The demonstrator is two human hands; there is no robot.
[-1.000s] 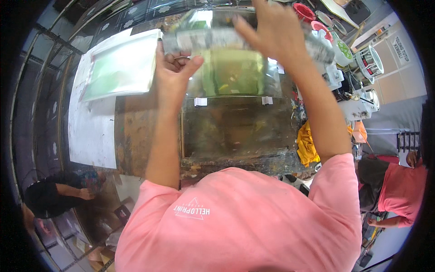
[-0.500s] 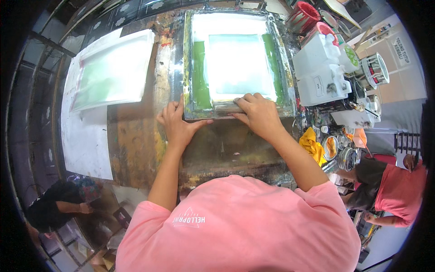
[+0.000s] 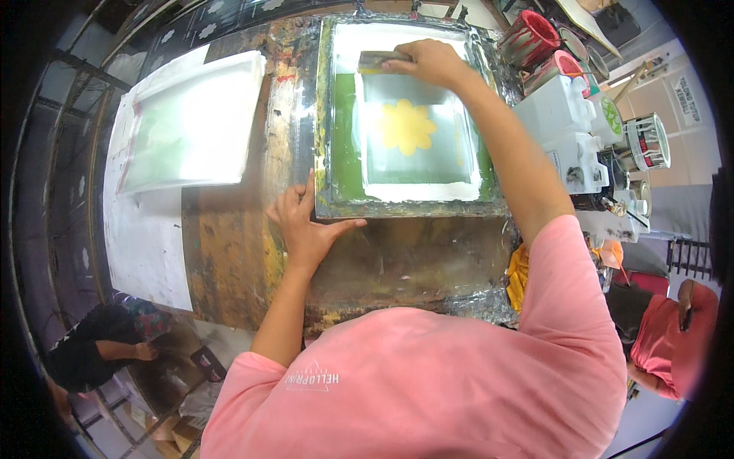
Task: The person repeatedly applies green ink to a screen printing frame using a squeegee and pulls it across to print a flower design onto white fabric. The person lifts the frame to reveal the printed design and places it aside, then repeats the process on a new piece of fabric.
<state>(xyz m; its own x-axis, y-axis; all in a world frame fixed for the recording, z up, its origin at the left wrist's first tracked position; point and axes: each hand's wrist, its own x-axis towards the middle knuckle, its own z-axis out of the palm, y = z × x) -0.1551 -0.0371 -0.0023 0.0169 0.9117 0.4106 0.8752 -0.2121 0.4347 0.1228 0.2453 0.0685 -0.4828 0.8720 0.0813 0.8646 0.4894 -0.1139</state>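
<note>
A screen printing frame lies on the stained table, with green bands at the sides of its mesh. A yellow flower shape shows in the pale window in its middle. At the far end of the mesh, my right hand is closed on a squeegee, the arm stretched over the frame's right side. My left hand rests at the near left corner, thumb along the near edge and index finger along the left side, spread apart.
Left of the frame, a stack of clear sheets lies on white paper. Paint pots and white jugs crowd the right side. A yellow cloth lies near my right sleeve. Other people are at lower left and right.
My right hand has moved with the squeegee from the frame's near edge to its far end. The yellow flower has come into view on the mesh. My left hand stays at the corner.
</note>
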